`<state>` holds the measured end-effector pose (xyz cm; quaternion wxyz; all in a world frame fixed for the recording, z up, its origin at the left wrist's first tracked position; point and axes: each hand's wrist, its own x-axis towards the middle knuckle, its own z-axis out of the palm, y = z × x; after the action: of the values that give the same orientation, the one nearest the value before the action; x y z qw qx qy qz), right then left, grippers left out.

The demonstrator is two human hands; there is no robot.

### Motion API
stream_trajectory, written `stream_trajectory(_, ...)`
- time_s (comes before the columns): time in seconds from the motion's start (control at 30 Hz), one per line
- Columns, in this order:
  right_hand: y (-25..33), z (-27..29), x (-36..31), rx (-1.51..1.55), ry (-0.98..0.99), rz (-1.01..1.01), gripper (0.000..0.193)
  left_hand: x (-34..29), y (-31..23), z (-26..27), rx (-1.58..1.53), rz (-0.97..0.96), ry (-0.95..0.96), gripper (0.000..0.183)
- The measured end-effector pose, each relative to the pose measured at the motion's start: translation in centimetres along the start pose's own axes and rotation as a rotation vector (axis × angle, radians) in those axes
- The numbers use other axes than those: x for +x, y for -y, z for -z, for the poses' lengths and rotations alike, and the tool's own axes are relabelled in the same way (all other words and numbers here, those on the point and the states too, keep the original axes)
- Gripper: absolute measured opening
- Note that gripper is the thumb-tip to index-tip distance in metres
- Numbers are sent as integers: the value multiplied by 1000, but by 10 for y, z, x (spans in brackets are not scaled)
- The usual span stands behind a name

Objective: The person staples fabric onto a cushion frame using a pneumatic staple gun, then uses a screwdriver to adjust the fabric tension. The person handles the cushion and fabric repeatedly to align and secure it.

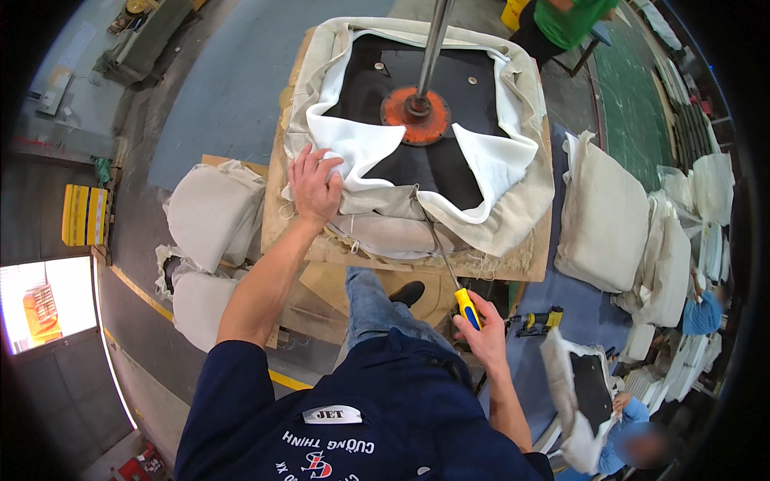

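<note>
A seat cushion lies upside down before me, its beige fabric cover (525,204) loose around a black base panel (385,84). White padding (353,136) folds up over the panel's near side. A metal rod (433,52) with an orange round plate (433,124) stands on the panel. My left hand (315,188) rests on the cushion's near left corner, fingers stretched out over padding and fabric. My right hand (486,333) grips a screwdriver (467,308) by its yellow and blue handle. The long thin shaft reaches to the cover's near edge, where the tip is hidden.
A worn wooden board (281,232) bears the cushion. Right of it lies a black and yellow nail gun (537,321). Beige cushions (601,216) stand at the right; more cushions (212,212) lie at the left. A person in green (569,24) and people in blue (634,417) are nearby.
</note>
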<state>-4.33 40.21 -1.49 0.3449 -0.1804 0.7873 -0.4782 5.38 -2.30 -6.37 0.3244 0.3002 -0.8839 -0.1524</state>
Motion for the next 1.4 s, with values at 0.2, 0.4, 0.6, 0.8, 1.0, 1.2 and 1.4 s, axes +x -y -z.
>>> stream_trajectory(0.2, 17, -2, -4, -397, -100, 109, 38, -3, 2, 0, -2, 32, -8, 28)
stream_trajectory(0.4, 18, 25, 14, 383, 185, -374, 41, 0, 1, 1, 2, -1, -8, 28)
stream_trajectory(0.6, 23, 47, 27, 539, 299, -447, 42, -1, 6, -2, -2, -8, -28, 27)
stream_trajectory(0.8, 13, 57, 36, 755, 401, -572, 41, -1, 4, 1, 3, 10, -12, 27)
stream_trajectory(1.0, -21, 57, 39, 1171, 571, -815, 46, -1, 4, 1, 6, 21, 5, 28)
stream_trajectory(1.2, -51, 4, 22, 857, 466, -621, 47, -2, 11, -6, 6, -28, -9, 29)
stream_trajectory(1.4, 12, -21, 7, 1201, 373, -21, 46, 13, 15, 9, 56, -55, 94, 31)
